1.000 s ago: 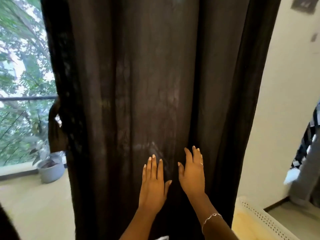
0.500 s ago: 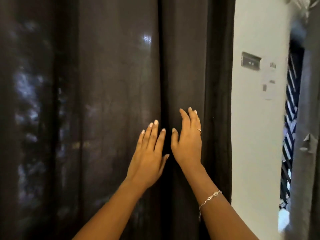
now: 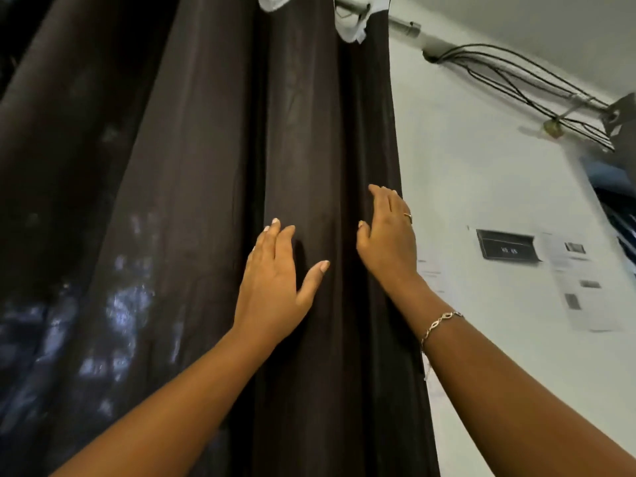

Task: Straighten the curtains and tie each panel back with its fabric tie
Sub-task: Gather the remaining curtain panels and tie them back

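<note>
Two flat, open-fingered hands, left hand and right hand, against one dark curtain.

Curtain: dark cloth, faint sheen; wall apparently matt.

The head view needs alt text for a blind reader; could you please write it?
A person's left hand and right hand press flat against a dark brown curtain, the left on a central fold, the right at its edge beside a white wall. A bracelet circles the right wrist, and black cables run along the wall above.
</note>
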